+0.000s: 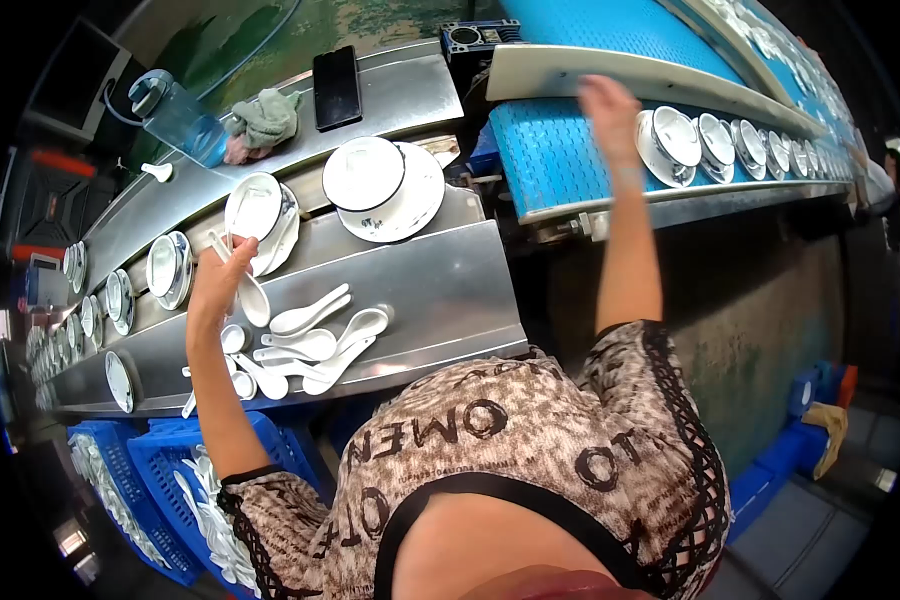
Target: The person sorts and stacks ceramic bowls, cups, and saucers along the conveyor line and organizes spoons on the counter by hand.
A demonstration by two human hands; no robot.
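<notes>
My left hand (pixel 222 280) is closed around a white soup spoon (pixel 255 302), its bowl hanging down over the steel ledge. Right beside those fingers, a white bowl (pixel 253 205) sits on a stacked saucer and plate. Below lies a loose heap of white spoons (pixel 310 345). A larger bowl (pixel 363 172) rests on a plate (pixel 422 205) at the line's near end. My right hand (pixel 610 105), smeared by motion, is over the blue conveyor belt (pixel 545 150) near its pale guide rail. Just right of it stands a bowl-and-plate set (pixel 676 138); whether the fingers hold anything is unclear.
More bowl sets (pixel 170 265) line the left track, and others (pixel 750 145) run along the blue belt. A phone (pixel 337 88), a cloth (pixel 265 118) and a water bottle (pixel 175 115) occupy the back ledge. Blue crates (pixel 160 450) of spoons stand below left.
</notes>
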